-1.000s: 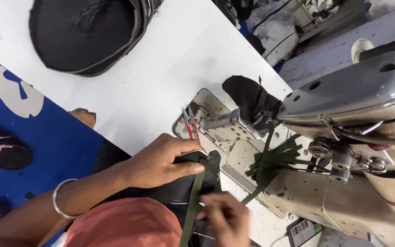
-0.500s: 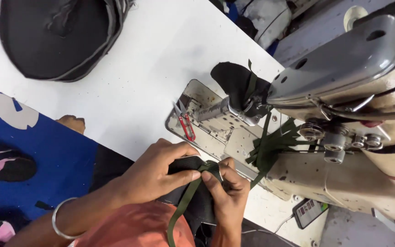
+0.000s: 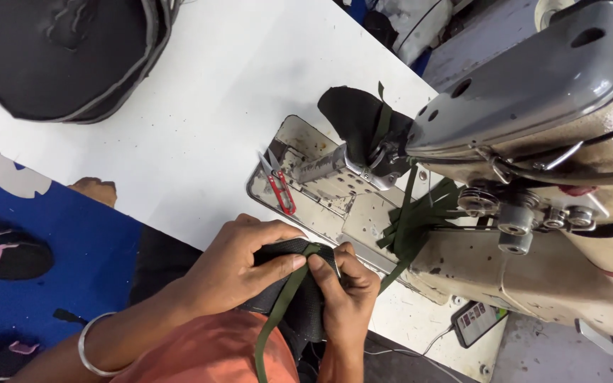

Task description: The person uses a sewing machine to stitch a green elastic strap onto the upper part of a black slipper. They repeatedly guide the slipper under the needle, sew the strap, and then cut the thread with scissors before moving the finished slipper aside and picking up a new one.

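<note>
My left hand (image 3: 232,266) and my right hand (image 3: 345,298) meet at the table's near edge, both pinching a dark green strap (image 3: 278,312) against a folded black fabric piece (image 3: 299,284). The strap runs down towards my lap and also up to the sewing machine (image 3: 533,128). Under the machine's needle area sits another black fabric piece (image 3: 352,117) with green strap ends (image 3: 420,220) bunched beside it. A silver bangle is on my left wrist.
Red-handled thread snips (image 3: 278,184) lie on the machine's metal bed plate (image 3: 321,206). A large black bag part (image 3: 58,50) rests at the far left of the white table (image 3: 200,128). A small device with a cable (image 3: 473,323) lies at the table's near right.
The view has shifted closer. My right hand rose from my lap to join the left hand on the black fabric, and both now pinch the green strap together.
</note>
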